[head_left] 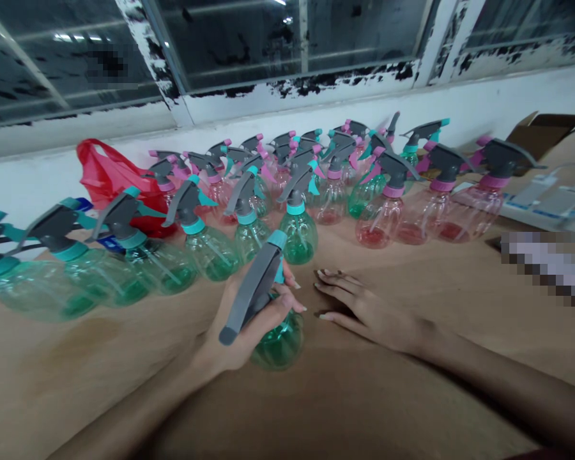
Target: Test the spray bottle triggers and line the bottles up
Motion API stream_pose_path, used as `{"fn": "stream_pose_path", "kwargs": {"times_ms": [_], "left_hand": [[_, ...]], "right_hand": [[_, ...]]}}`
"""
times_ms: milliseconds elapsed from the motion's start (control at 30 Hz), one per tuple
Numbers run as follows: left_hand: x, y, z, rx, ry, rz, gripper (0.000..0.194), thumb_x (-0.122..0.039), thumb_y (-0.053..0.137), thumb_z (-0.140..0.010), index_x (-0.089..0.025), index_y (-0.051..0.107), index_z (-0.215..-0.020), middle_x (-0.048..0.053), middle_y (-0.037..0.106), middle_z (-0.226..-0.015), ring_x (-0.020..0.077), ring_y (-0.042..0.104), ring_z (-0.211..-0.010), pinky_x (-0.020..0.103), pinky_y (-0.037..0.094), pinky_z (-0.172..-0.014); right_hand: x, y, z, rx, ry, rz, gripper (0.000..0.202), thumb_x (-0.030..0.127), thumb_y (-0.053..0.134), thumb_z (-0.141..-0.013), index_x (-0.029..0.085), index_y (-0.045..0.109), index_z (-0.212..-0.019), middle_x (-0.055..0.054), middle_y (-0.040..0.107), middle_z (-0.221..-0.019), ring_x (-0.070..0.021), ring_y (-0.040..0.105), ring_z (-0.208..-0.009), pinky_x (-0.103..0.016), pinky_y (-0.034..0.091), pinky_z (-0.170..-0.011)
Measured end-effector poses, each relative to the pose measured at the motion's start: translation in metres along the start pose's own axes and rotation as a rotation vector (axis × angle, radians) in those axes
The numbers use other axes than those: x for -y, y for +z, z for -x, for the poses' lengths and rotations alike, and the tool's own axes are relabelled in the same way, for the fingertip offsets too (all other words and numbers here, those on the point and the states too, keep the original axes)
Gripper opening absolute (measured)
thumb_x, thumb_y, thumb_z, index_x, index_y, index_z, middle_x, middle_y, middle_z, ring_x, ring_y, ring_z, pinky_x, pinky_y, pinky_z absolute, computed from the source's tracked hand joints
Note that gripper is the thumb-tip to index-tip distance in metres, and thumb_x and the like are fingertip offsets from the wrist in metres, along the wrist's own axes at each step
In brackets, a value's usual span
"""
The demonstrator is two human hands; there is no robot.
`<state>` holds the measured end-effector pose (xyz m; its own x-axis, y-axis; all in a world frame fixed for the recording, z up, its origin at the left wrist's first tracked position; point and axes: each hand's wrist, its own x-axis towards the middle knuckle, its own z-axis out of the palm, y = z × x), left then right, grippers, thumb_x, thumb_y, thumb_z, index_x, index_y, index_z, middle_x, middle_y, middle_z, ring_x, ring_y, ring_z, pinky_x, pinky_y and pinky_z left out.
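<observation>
A green spray bottle (273, 332) is gripped at its neck by the left hand (249, 319), tilted on the table (412, 396). The right hand (364, 306) is laid flat, fingers spread, just beside it. Behind are crowded rows of green bottles (211, 249) and pink bottles (388, 217) (a red bag (105, 172) at the back left).

I see open tabletop (412, 396) in front of and to the right of my right hand (364, 310); nothing blocks a sideways pass there. Directly ahead, a dense row of green spray bottles (249, 230) closes the way forward, with pink spray bottles (412, 211) packed behind and to the right. To the left, more green bottles lie close together up to the table edge. A red plastic bag (105, 172) and the wall (460, 105) bound the far side.
</observation>
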<state>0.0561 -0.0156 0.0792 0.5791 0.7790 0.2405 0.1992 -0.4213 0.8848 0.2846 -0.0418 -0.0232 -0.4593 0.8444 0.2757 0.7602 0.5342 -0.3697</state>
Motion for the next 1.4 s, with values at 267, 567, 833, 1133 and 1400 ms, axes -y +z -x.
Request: {"fn": "stream_pose_path", "kwargs": {"times_ms": [267,567,833,1133,1400], "left_hand": [[-0.002,0.004,-0.002,-0.079,0.06,-0.105,0.014,-0.028,0.057,-0.081,-0.026,0.07,-0.078,0.003,0.064,-0.12,0.0291,0.048,-0.125,0.045,0.046,-0.099],[0.001,0.004,0.0,-0.1,0.061,-0.11,0.017,-0.03,0.056,-0.082,-0.026,0.072,-0.079,0.005,0.066,-0.118,0.0301,0.046,-0.126,0.046,0.046,-0.098],[0.002,0.005,0.0,-0.084,0.012,-0.07,0.015,-0.033,0.056,-0.082,-0.025,0.069,-0.083,0.005,0.066,-0.118,0.027,0.061,-0.11,0.042,0.049,-0.095],[-0.001,0.019,-0.006,-0.113,-0.066,-0.136,0.018,-0.037,0.054,-0.083,-0.024,0.067,-0.087,0.006,0.071,-0.09,0.0259,0.067,-0.089,0.042,0.051,-0.084],[0.01,0.064,-0.053,-0.132,0.116,-0.082,0.041,-0.031,0.057,-0.086,-0.024,0.05,-0.126,0.006,0.069,-0.101,0.0252,0.067,-0.093,0.043,0.049,-0.089]], "right_hand": [[0.003,-0.003,-0.001,0.017,0.006,0.032,0.056,0.05,0.041,-0.093,0.016,0.042,-0.138,-0.011,0.045,-0.143,-0.0241,0.036,-0.134,-0.046,0.032,-0.111],[0.002,-0.002,0.0,0.0,-0.002,0.013,0.055,0.05,0.042,-0.092,0.019,0.042,-0.138,-0.01,0.046,-0.142,-0.0245,0.037,-0.134,-0.048,0.033,-0.109],[0.003,-0.001,0.001,-0.015,0.005,0.012,0.055,0.049,0.044,-0.092,0.019,0.043,-0.138,-0.01,0.047,-0.141,-0.025,0.038,-0.133,-0.047,0.034,-0.109],[0.009,-0.026,0.002,0.066,0.001,-0.166,0.053,0.052,0.045,-0.09,0.024,0.044,-0.135,-0.007,0.051,-0.138,-0.0234,0.048,-0.125,-0.042,0.04,-0.104],[0.04,-0.056,0.017,-0.178,0.15,-0.147,0.077,0.062,0.059,-0.075,0.025,0.034,-0.137,-0.01,0.052,-0.135,-0.0309,0.052,-0.12,-0.046,0.047,-0.095]]}}
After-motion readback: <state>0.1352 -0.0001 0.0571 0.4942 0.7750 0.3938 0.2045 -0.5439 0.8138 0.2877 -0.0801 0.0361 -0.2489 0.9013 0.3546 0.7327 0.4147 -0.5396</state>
